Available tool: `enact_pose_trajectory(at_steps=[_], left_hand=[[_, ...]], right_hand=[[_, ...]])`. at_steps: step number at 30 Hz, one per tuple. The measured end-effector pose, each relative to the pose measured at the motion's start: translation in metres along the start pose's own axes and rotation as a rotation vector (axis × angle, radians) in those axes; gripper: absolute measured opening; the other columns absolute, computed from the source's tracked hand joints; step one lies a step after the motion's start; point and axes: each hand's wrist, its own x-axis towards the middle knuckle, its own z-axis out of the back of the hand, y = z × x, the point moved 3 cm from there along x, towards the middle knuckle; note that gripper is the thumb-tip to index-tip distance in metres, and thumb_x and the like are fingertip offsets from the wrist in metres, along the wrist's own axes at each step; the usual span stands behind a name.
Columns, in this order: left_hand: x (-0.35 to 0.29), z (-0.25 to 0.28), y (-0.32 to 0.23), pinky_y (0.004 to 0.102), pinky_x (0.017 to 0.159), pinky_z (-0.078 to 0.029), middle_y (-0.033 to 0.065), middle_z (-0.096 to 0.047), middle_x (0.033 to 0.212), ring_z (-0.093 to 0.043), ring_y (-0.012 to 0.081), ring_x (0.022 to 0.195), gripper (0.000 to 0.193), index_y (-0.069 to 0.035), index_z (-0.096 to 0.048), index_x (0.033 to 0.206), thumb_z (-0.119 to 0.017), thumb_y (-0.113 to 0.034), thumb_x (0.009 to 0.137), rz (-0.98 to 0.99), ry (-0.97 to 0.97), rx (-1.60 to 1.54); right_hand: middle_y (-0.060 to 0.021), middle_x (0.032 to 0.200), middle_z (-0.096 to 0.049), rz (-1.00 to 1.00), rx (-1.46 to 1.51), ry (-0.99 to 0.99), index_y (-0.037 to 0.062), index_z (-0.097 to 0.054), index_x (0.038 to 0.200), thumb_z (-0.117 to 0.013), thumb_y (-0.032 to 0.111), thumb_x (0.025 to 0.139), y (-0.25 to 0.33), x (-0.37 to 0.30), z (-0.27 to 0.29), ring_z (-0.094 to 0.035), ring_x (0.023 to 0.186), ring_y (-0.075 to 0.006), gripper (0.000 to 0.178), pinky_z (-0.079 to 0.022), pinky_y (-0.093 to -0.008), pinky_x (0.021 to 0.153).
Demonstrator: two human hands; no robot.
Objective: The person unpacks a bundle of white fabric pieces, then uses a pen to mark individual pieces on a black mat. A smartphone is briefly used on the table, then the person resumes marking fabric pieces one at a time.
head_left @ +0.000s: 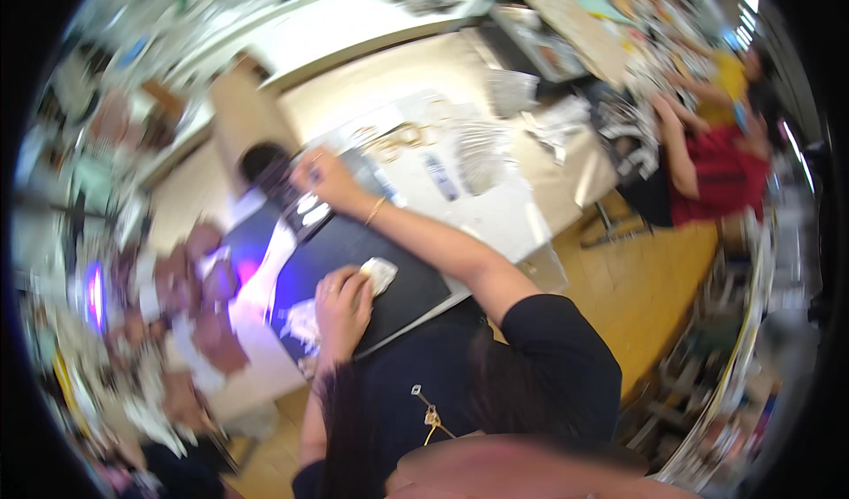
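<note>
While my left hand point(343, 303) pinches 1 pale pad point(380, 273) at 6 o'clock on the black board point(389, 269), my right hand point(323, 176) curls at 11 o'clock; risk: overreaching could shift the board.

Open dark mat point(389, 278) between the hands — bare patch from left hand point(343, 309) up toward right hand point(323, 176), passable. Blocked leftward by brown pieces point(199, 295) crowding the counter point(256, 366) edge, near the purple light point(93, 291). Ahead of right hand, a dark tool point(270, 172) and a brown box point(243, 114) in the way. Rightward, white sheets point(495, 198) and packets point(513, 88) littered across — low, passable above. Far right, another person's arm point(676, 149) over the clutter. Everything blurred; finer gaps impossible to tell.
</note>
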Motion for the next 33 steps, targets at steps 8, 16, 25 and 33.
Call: enact_pose_trajectory(at_steps=[8, 16, 25, 33], left_hand=[[-0.006, -0.002, 0.007, 0.0421, 0.088, -0.047, 0.0091, -0.066, 0.11, -0.061, 0.0296, 0.1, 0.015, -0.006, -0.071, 0.101, -0.073, -0.008, 0.086, 0.059, 0.109, 0.035], [-0.005, -0.002, 0.006, 0.0416, 0.087, -0.047, 0.009, -0.067, 0.108, -0.062, 0.0297, 0.099, 0.012, -0.006, -0.072, 0.099, -0.073, -0.007, 0.087, 0.05, 0.071, 0.013], [-0.004, -0.002, 0.005, 0.0425, 0.087, -0.047, 0.0102, -0.067, 0.107, -0.062, 0.031, 0.098, 0.011, -0.005, -0.071, 0.098, -0.072, -0.008, 0.087, 0.046, 0.071, 0.015], [-0.003, -0.003, 0.005, 0.043, 0.087, -0.047, 0.0108, -0.067, 0.106, -0.061, 0.0312, 0.099, 0.011, -0.005, -0.071, 0.099, -0.071, -0.007, 0.088, 0.024, 0.067, 0.002]], right_hand=[[-0.0046, 0.089, -0.066, -0.003, -0.058, 0.066, 0.0092, -0.057, 0.082, -0.07, 0.026, 0.089, 0.011, 0.002, 0.002, -0.054, 0.095, -0.0271, 0.022, -0.044, -0.0414, 0.091], [-0.0046, 0.088, -0.065, -0.015, -0.093, 0.086, 0.0094, -0.06, 0.082, -0.07, 0.027, 0.088, 0.009, 0.003, 0.001, -0.054, 0.097, -0.0275, 0.021, -0.044, -0.0416, 0.093], [-0.0049, 0.088, -0.066, -0.008, -0.065, 0.082, 0.0095, -0.06, 0.081, -0.07, 0.028, 0.087, 0.011, 0.003, 0.001, -0.055, 0.099, -0.0279, 0.022, -0.044, -0.0418, 0.095], [-0.0071, 0.086, -0.066, 0.011, -0.067, 0.06, 0.0093, -0.06, 0.078, -0.07, 0.028, 0.087, 0.013, 0.003, 0.002, -0.056, 0.098, -0.0287, 0.023, -0.046, -0.0422, 0.092]])
